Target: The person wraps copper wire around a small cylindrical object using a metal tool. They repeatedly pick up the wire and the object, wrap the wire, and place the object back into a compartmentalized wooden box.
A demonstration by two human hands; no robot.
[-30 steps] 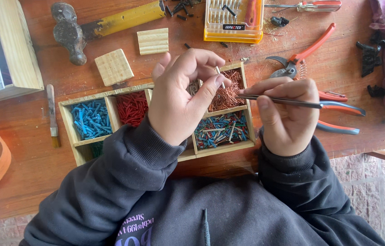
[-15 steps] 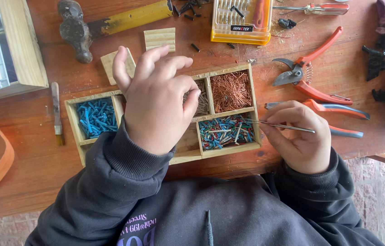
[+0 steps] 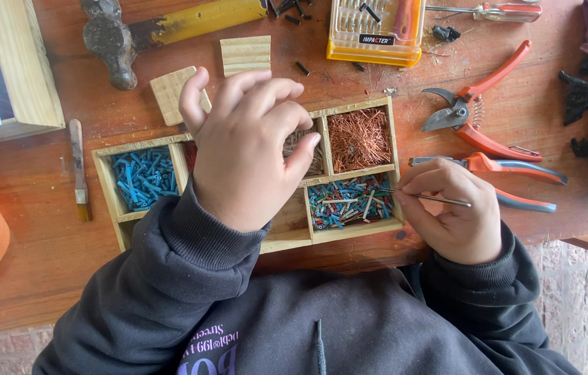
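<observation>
A wooden compartment tray [image 3: 108, 182] lies on the wooden table. It holds blue wire bits [image 3: 142, 176] at the left, copper strands [image 3: 358, 137] at the upper right and mixed coloured bits [image 3: 347, 201] at the lower right. My left hand [image 3: 245, 149] hovers over the tray's middle with fingers spread, hiding the cells under it. My right hand [image 3: 450, 212] rests at the tray's right edge and pinches thin metal tweezers [image 3: 425, 198], their tip over the mixed bits.
Orange pruning shears [image 3: 478, 111] and orange-handled pliers [image 3: 502, 170] lie right of the tray. A hammer [image 3: 169, 28], two wooden blocks [image 3: 245, 54], a yellow bit case [image 3: 376, 31] and a screwdriver [image 3: 488, 10] sit behind it. A small brush [image 3: 78, 170] lies left.
My left hand has opened and moved left from the copper cell to over the tray's middle. My right hand with the tweezers has dropped toward the mixed-bits cell.
</observation>
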